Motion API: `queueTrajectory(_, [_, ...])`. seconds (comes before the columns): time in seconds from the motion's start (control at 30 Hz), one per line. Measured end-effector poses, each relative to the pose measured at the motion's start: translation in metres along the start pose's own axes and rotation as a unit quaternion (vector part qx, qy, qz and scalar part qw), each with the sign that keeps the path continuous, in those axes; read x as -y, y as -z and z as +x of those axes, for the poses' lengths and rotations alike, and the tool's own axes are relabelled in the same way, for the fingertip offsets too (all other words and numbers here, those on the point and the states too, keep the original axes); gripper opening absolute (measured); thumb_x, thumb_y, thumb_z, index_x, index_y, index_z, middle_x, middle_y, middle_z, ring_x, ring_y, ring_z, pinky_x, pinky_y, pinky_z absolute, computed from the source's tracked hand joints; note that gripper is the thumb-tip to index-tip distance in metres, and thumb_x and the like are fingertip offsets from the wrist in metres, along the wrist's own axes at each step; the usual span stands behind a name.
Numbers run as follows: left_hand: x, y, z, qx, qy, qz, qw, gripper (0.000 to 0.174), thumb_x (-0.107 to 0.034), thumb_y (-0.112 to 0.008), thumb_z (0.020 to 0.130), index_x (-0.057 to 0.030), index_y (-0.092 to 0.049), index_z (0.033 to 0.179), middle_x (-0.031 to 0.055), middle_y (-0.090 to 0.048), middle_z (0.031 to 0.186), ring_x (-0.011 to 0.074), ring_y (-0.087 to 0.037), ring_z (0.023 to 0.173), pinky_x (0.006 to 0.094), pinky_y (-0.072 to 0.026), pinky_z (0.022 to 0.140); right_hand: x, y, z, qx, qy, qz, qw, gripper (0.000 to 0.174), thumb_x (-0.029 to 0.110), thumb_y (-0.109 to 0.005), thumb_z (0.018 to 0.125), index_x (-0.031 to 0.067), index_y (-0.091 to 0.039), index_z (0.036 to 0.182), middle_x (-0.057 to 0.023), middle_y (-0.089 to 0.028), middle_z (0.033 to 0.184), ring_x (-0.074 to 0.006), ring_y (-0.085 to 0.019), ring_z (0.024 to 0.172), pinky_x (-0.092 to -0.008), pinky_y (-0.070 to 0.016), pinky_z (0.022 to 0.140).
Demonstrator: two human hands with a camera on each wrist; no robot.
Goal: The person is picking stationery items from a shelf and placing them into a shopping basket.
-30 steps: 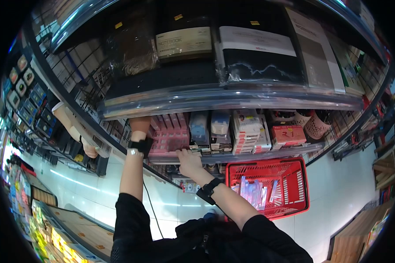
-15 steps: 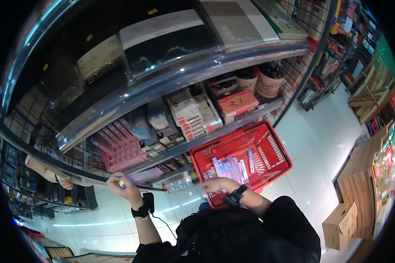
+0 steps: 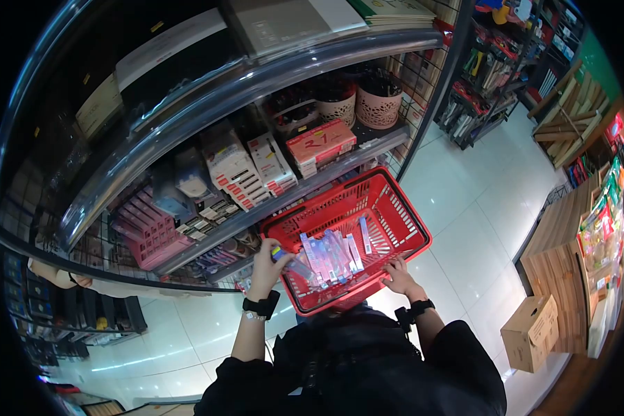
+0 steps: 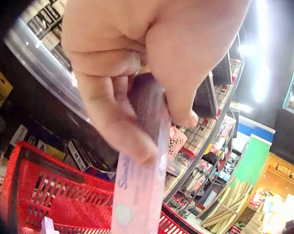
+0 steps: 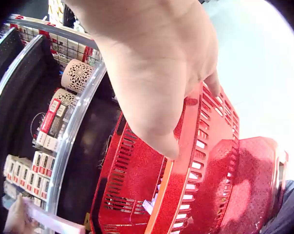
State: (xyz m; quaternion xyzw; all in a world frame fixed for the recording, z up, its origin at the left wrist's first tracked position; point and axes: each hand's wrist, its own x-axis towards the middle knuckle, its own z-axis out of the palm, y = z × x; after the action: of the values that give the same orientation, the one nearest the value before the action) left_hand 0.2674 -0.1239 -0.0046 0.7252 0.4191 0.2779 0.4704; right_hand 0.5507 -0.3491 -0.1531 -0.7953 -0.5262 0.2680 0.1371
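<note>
My left hand (image 3: 262, 269) pinches one end of a slim pink-purple box (image 4: 139, 195) between thumb and fingers, and in the head view the box slants over the left end of the red basket (image 3: 412, 239). Several similar slim boxes (image 3: 326, 256) lie in a loose pile inside the basket. With the thumb inside and fingers outside, my right hand (image 5: 156, 63) grips the basket's near rim, at its right part in the head view (image 3: 401, 279). The right wrist view also shows the left hand (image 5: 19, 219) low at the left with its box.
Behind the basket stands a shelf rack with a pink crate (image 3: 152, 236), white box stacks (image 3: 232, 170), a red box (image 3: 320, 144) and patterned pots (image 3: 378, 104). A cardboard box (image 3: 530, 333) is on the floor at right. Another person's arm (image 3: 52, 274) shows at left.
My left hand has come out of the shelf with a box and moved right to the basket. My right hand has left the shelf edge and taken hold of the basket rim. The view has turned right.
</note>
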Motion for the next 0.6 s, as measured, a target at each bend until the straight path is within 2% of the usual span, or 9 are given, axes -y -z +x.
queueTrajectory(0.03, [0.005,-0.007,0.001,0.042,0.012,0.033,0.998,0.037,-0.018,-0.069,0.070,-0.0030,-0.045,0.093,0.0094,-0.055,0.063,0.0135,-0.057,0.052,0.0264,-0.0442,0.048,0.001,-0.001,-0.002,0.010,0.014,-0.005,1.000,0.048,0.035,-0.062,0.071,0.0125,-0.051,0.112,-0.0160,-0.038,0.123,-0.0392,-0.015,0.123,-0.0445,-0.0199,0.102])
queueTrajectory(0.07, [0.020,-0.018,0.003,0.043,-0.044,0.086,0.994,0.034,-0.018,-0.069,0.070,-0.0030,-0.049,0.093,0.0114,-0.057,0.066,0.0193,-0.060,0.060,0.0281,-0.0454,0.054,0.001,0.000,0.000,0.036,0.006,-0.005,0.999,0.050,0.035,-0.062,0.071,0.0132,-0.050,0.114,-0.0163,-0.035,0.125,-0.0390,-0.009,0.125,-0.0443,-0.0176,0.103])
queueTrajectory(0.1, [0.019,-0.024,0.003,0.087,-0.017,0.117,0.989,0.031,-0.015,-0.067,0.071,-0.0029,-0.050,0.094,0.0097,-0.058,0.072,0.0136,-0.059,0.063,0.0273,-0.0467,0.057,0.000,0.002,-0.001,0.036,0.004,-0.003,0.999,0.050,0.035,-0.062,0.071,0.0132,-0.050,0.114,-0.0163,-0.035,0.125,-0.0390,-0.009,0.125,-0.0443,-0.0176,0.103])
queueTrajectory(0.17, [0.046,-0.043,0.007,0.093,-0.049,0.109,0.988,0.031,-0.014,-0.066,0.071,-0.0028,-0.052,0.096,0.0109,-0.059,0.073,0.0189,-0.061,0.073,0.0296,-0.0463,0.064,0.000,0.008,-0.003,0.062,0.011,0.034,0.997,0.050,0.035,-0.062,0.071,0.0140,-0.049,0.115,-0.0166,-0.033,0.127,-0.0385,-0.008,0.125,-0.0441,-0.0171,0.103])
queueTrajectory(0.37, [0.079,-0.086,0.016,0.104,0.005,0.177,0.979,0.032,-0.011,-0.064,0.069,-0.0031,-0.055,0.099,0.0173,-0.061,0.084,0.0275,-0.061,0.081,0.0318,-0.0465,0.070,-0.002,0.021,-0.004,0.104,0.040,0.042,0.993,0.054,0.024,-0.062,0.068,0.0159,-0.045,0.119,-0.0165,-0.030,0.130,-0.0379,-0.007,0.126,-0.0436,-0.0151,0.104])
queueTrajectory(0.43, [0.091,-0.096,0.019,0.091,0.007,0.163,0.982,0.032,-0.013,-0.064,0.068,-0.0027,-0.056,0.097,0.0188,-0.060,0.085,0.0303,-0.060,0.083,0.0340,-0.0469,0.071,-0.003,0.023,-0.005,0.110,0.046,0.045,0.992,0.055,0.022,-0.062,0.068,0.0162,-0.044,0.119,-0.0163,-0.030,0.130,-0.0379,-0.007,0.126,-0.0436,-0.0149,0.104])
queueTrajectory(0.5, [0.102,-0.104,0.020,0.109,0.038,0.205,0.972,0.033,-0.016,-0.061,0.068,-0.0039,-0.054,0.098,0.0220,-0.059,0.086,0.0351,-0.057,0.084,0.0394,-0.0461,0.073,-0.003,0.023,-0.005,0.107,0.052,0.051,0.992,0.054,0.021,-0.062,0.067,0.0162,-0.045,0.118,-0.0158,-0.030,0.131,-0.0380,-0.008,0.126,-0.0438,-0.0161,0.103])
queueTrajectory(0.6, [0.114,-0.114,0.025,0.137,0.059,0.232,0.961,0.035,-0.017,-0.060,0.069,-0.0018,-0.052,0.100,0.0220,-0.058,0.090,0.0357,-0.056,0.086,0.0405,-0.0449,0.075,-0.008,0.021,-0.004,0.106,0.063,0.048,0.991,0.055,0.020,-0.062,0.065,0.0169,-0.045,0.118,-0.0153,-0.030,0.130,-0.0379,-0.010,0.125,-0.0437,-0.0182,0.103])
